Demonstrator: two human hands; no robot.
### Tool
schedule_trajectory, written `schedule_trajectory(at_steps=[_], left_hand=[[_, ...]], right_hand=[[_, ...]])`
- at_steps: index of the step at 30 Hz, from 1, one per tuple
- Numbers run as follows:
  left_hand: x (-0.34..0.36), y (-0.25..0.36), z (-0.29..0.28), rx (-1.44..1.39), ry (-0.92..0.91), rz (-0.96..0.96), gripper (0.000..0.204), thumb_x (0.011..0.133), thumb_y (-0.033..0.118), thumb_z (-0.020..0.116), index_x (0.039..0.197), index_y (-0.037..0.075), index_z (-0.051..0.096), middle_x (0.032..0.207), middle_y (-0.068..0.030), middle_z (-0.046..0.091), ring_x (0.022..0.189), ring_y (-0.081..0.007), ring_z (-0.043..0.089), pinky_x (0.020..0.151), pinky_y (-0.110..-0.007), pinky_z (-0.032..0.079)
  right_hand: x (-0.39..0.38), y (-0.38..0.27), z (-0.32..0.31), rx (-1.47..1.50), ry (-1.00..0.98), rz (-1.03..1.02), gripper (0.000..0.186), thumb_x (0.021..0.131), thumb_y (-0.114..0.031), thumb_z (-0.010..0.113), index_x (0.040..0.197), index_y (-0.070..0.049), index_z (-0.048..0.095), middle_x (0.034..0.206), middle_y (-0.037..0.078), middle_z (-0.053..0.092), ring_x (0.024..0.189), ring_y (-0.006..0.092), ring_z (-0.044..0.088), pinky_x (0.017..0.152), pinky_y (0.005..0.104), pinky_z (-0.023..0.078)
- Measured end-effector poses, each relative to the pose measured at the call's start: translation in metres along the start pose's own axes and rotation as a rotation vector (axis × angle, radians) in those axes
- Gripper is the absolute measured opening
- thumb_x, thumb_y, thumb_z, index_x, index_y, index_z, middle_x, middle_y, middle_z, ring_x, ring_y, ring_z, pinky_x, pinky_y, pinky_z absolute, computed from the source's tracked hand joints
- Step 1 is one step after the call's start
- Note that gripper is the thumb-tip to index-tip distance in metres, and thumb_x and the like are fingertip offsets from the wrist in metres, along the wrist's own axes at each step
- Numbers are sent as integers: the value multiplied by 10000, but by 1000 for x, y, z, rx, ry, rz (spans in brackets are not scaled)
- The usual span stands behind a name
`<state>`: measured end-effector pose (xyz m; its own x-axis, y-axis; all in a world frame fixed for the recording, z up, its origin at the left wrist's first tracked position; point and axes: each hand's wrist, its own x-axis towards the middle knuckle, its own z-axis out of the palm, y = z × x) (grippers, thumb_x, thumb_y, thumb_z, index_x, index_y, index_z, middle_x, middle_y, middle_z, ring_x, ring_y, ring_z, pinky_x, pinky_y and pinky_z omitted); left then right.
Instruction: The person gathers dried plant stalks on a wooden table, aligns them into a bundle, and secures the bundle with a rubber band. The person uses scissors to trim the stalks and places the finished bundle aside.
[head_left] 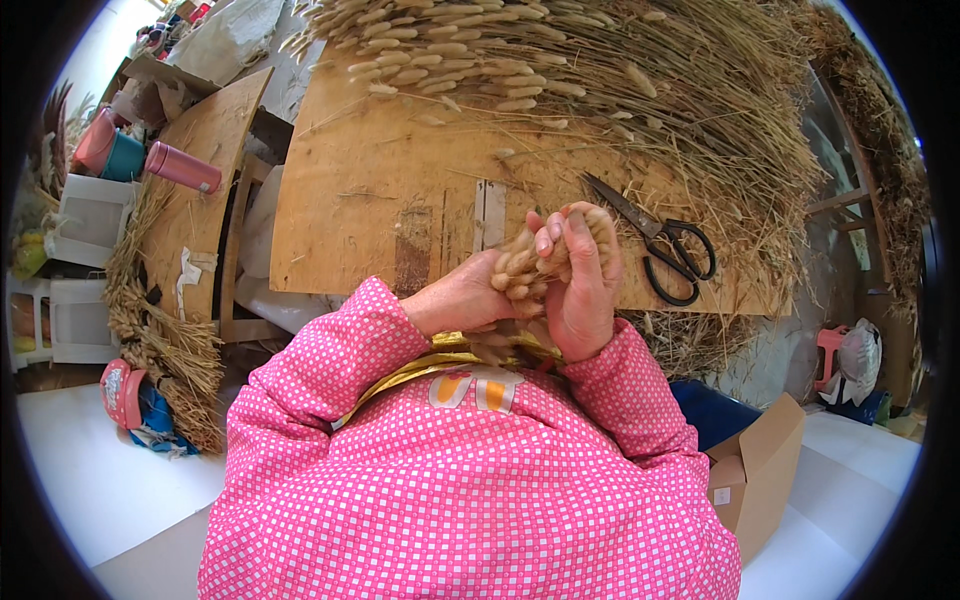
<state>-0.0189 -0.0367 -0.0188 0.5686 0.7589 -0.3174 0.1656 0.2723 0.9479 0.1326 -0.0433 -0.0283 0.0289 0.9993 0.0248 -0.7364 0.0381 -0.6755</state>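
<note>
A bunch of dried bunny-tail grass, its fluffy tan heads packed together, is held close in front of my body. My left hand is closed around it from the left, its fingers mostly hidden behind the heads. On the other side my right hand curls over the bunch, with fingertips bent in toward the heads. The stems of this bunch are out of sight. Just right of my right hand, black-handled scissors lie on the wooden table, blades pointing to the far left.
A big pile of dried grass stalks covers the table's far and right parts, with fluffy heads toward the left. At left stand a pink cylinder, a teal and pink bucket and more straw. An open cardboard box sits at lower right.
</note>
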Motion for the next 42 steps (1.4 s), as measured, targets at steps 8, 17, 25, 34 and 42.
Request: schedule_trajectory(at_steps=[8,17,25,34,42], left_hand=[[-15,9,-23,155,41,77,666,843,210,824,1405,37,512,1218,-84,645,1140,-162,571,1004,-343,480],[-100,-36,-59,162,14,-133,672,932,413,728,1412,-16,536,1264,-146,651,1184,-213,586,1020,-354,467],[-113,-32,-58,275,161,-77,240,955,193,714,1026,-36,706,843,-61,705,797,-92,646,704,-282,516],[-134,-34,-61,830,605,269,285,785,108,835,1024,2,723,825,-134,673,682,-240,662,612,-320,513],[-136,-41,-50,960,799,342,321,815,51,779,1129,14,719,817,-136,649,688,-262,638,617,-344,502]], right_hand=[[5,-10,-1,32,51,52,149,1031,-147,591,1139,-47,567,961,23,619,889,119,622,883,307,520],[20,-31,-14,252,-274,79,355,1026,-179,547,1361,-70,502,1006,23,595,980,159,590,1071,425,456],[21,-45,-30,354,-360,94,471,1041,-325,497,1429,-60,469,1028,58,619,1028,218,613,1065,470,469],[16,-87,-42,-362,-69,-220,245,1021,-167,599,1207,-17,652,992,48,677,954,146,640,912,310,506],[-18,-99,-5,-757,-28,-153,124,993,-114,660,1043,-6,691,800,4,685,700,36,608,614,191,482]])
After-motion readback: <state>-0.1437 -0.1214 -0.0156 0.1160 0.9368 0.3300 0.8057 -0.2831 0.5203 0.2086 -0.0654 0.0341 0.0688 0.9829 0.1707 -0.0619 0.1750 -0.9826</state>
